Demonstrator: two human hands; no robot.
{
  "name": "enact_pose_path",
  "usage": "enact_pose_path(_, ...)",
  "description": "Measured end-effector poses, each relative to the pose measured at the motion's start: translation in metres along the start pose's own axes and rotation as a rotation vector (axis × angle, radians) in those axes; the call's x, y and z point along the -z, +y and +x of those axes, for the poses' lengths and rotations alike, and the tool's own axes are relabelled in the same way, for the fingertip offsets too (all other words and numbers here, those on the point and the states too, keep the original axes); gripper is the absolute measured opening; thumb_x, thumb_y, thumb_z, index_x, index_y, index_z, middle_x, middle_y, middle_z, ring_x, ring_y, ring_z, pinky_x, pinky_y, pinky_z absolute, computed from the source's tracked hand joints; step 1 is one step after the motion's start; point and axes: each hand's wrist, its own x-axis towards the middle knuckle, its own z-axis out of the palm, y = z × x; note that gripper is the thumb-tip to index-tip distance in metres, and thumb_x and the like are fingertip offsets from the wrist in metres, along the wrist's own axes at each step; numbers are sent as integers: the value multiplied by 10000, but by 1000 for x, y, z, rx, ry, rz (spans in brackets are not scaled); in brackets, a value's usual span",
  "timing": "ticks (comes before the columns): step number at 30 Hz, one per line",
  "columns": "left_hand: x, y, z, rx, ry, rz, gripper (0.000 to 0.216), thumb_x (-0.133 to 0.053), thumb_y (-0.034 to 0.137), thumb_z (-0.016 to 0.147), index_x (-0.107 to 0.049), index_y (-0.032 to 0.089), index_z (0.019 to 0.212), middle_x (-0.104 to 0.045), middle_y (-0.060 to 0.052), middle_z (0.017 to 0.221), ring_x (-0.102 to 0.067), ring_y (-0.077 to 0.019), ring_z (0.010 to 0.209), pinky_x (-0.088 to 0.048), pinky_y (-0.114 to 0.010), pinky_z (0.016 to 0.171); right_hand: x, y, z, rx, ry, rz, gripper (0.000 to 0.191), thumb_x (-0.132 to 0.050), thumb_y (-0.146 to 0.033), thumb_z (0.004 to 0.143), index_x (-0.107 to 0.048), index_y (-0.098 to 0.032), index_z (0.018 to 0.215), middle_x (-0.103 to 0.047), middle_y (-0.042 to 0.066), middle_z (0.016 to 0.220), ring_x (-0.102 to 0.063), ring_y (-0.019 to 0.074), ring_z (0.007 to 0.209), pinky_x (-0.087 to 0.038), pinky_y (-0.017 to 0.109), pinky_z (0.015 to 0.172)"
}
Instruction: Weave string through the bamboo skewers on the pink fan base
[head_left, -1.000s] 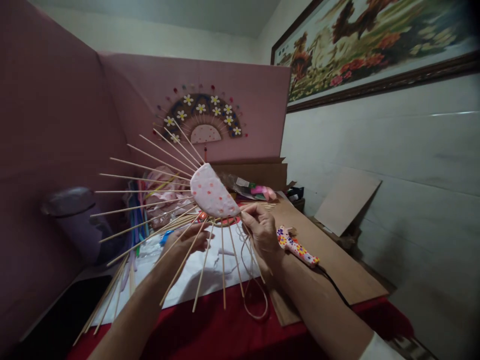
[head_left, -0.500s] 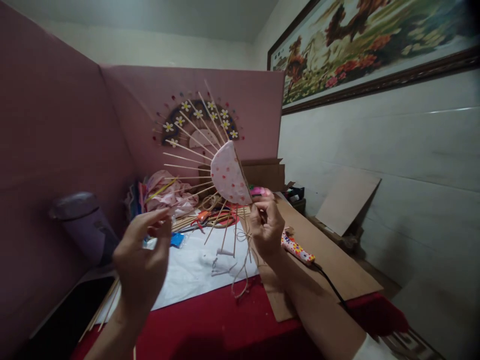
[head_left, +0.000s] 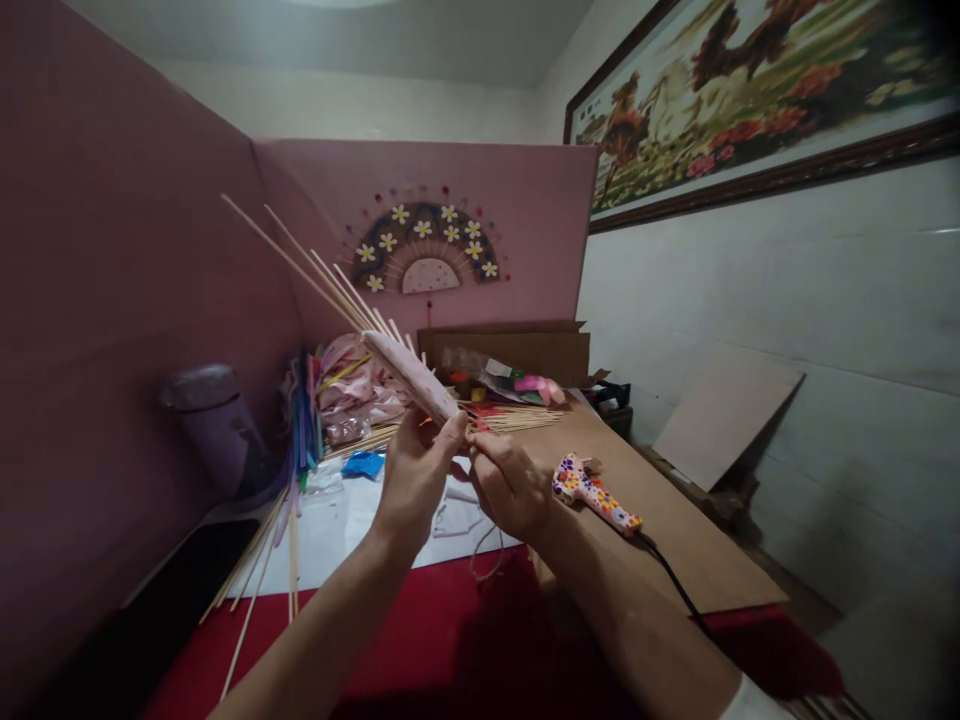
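Observation:
Both hands meet at the near end of a half-round fan base (head_left: 412,375), pale pink with red dots, seen almost edge-on. Thin wooden sticks (head_left: 319,280) spread out of it toward the upper left. My left hand (head_left: 420,470) grips the base from below, its thumb along the edge. My right hand (head_left: 510,485) is closed at the corner of the base, fingers pinched together; a loop of twine (head_left: 487,565) hangs beneath it. What exactly the right fingertips pinch is hidden.
On a cardboard sheet (head_left: 660,530) lies a flower-patterned glue gun (head_left: 596,495) with a black cord. Loose sticks (head_left: 255,570), a blue packet (head_left: 364,464) and a purple tumbler (head_left: 221,430) stand or lie leftward. A finished flowered fan (head_left: 427,240) hangs on the pink panel.
My left hand has moved right and taken hold of the fan base. The base has turned from facing me to nearly edge-on and come lower. The view has shifted slightly left.

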Motion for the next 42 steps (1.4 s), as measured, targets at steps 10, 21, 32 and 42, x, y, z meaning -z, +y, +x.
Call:
enact_pose_path(10, 14, -12, 21, 196, 67, -249, 248, -735, 296, 617, -599, 124, 731, -589, 10, 622, -537, -99, 547, -415, -210, 498, -11, -11, 6, 137, -105, -132, 133, -461, -96, 860, -581, -153, 857, -673, 81, 953, -573, 169, 786, -422, 296, 601)
enact_pose_path(21, 27, -40, 39, 222, 128, -153, 305, -709, 375, 610, -545, 119, 586, -510, 19, 443, -415, -78, 348, -272, -202, 333, -24, -6, -4, 80, -185, -189, 146, -499, -83, 838, -595, -118, 942, -635, 97, 965, -546, 184, 856, -430, 279, 663)
enact_pose_path(32, 38, -49, 30, 432, 86, -239, 310, -676, 381, 665, -576, 89, 685, -598, -39, 535, -524, -111, 362, -357, -190, 318, -32, -15, -5, -249, -191, 60, 97, -507, -155, 838, -599, -164, 808, -593, 58, 867, -563, 139, 792, -447, 240, 672)
enact_pose_path(42, 36, -53, 31, 424, -3, -222, 310, -670, 377, 695, -587, 81, 725, -612, -45, 554, -552, -119, 367, -399, -185, 325, -28, -11, -11, -322, -234, 115, 81, -517, -158, 821, -593, -178, 800, -583, 64, 895, -559, 144, 805, -454, 252, 701)
